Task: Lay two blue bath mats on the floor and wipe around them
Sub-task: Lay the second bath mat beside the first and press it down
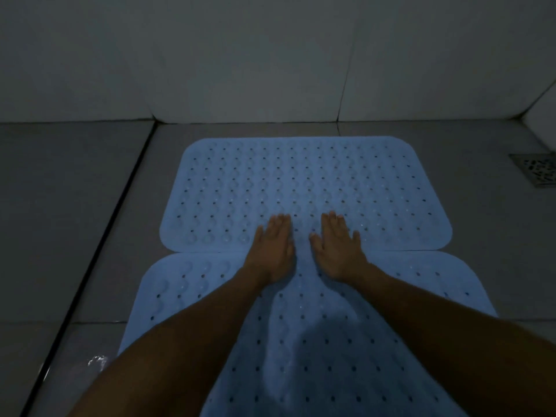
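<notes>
Both hands flat, fingers straight, palms down on the blue mats, holding nothing. Left hand (pixel 272 246) presses the near edge of the far mat (pixel 304 182), wrist over the seam. Right hand (pixel 338 246) just beside it, same pose, thumb spread toward the left hand; the 2 hands are close but not touching. Both forearms stretch in from the bottom over the near mat (pixel 301 341).

Left to right: a dark groove (pixel 99 245) runs diagonally through the grey floor tiles (pixel 60 206); a small wet glint (pixel 97 362) sits on the floor by the near mat's left edge. The 2 mats lie flat on the floor, one behind the other, long edges meeting, maybe slightly overlapping; dim light, hard to tell. Both have rows of small holes and suction bumps. Far right, a metal floor drain (pixel 537 170) is cut off by the frame. White wall tiles (pixel 270 55) stand behind the far mat.
</notes>
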